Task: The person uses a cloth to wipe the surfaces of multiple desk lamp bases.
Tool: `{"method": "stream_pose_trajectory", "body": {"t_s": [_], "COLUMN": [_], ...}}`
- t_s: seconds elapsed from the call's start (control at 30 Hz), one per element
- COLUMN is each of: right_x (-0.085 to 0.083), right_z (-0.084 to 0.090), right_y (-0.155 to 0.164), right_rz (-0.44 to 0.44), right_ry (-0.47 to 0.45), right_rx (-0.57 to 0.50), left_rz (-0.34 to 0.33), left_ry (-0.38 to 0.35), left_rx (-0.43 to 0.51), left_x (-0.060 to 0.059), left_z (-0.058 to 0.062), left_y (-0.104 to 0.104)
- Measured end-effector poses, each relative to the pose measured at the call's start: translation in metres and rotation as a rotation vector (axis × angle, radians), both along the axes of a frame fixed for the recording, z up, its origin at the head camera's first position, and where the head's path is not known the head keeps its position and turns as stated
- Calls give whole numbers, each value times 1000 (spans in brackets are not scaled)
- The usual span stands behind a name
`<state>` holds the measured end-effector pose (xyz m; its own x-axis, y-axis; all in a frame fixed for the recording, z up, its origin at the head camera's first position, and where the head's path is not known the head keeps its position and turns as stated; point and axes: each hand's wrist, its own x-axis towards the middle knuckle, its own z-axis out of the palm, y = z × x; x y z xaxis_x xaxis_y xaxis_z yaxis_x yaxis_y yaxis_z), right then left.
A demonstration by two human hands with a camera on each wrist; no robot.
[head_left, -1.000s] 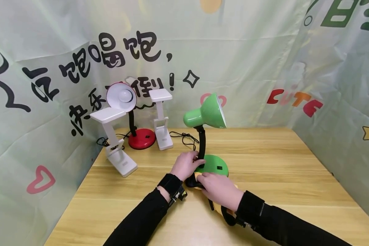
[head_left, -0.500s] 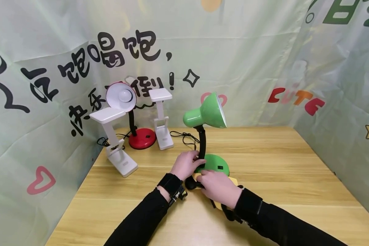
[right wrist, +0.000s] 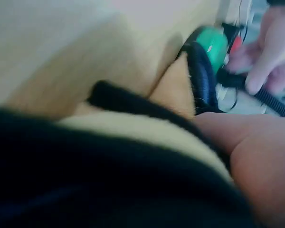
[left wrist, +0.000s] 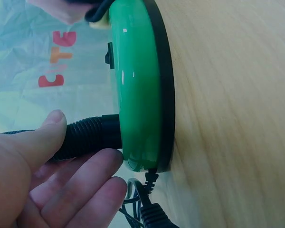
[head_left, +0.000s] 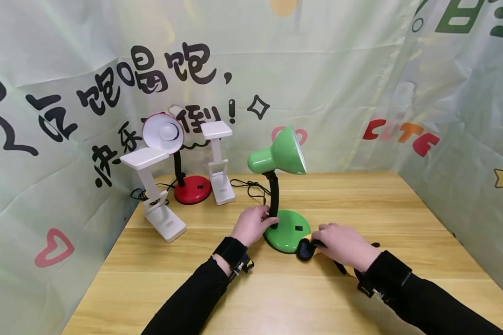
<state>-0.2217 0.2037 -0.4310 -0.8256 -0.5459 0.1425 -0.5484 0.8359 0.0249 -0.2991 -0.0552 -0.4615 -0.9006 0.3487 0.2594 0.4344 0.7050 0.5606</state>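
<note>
The green lamp [head_left: 282, 195] stands mid-table [head_left: 402, 218]. The left hand [head_left: 251, 224] curls thumb and fingers round the black neck just above its base. At the base's right edge, the right hand [head_left: 343, 245] presses a yellow-and-black cloth [head_left: 305, 250], fingers curled over it.

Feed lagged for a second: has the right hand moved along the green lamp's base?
Yes. The right hand with its cloth went from the base's front to its right side; the left hand grips the neck.
</note>
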Motion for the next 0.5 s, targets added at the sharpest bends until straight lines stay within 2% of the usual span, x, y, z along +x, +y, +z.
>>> {"method": "stream_pose_trajectory", "body": {"t_s": [0.17, 0.33, 0.43, 0.5], "right_x": [-30, -60, -76, -85], "right_z": [-4, -3, -3, -4], "right_y": [19, 16, -1, -17], "right_rz": [-40, -134, -166, -154], "right_ry": [-138, -250, -255, -227], "right_rx": [-127, -303, -379, -410], "left_rz": [-9, -8, -9, -12], "left_ry": [5, 10, 9, 5], "left_rx": [1, 2, 1, 1], "left_x": [0, 0, 0, 0], "left_z": [-1, -1, -1, 0], "left_y": [-1, -2, -3, -4]}}
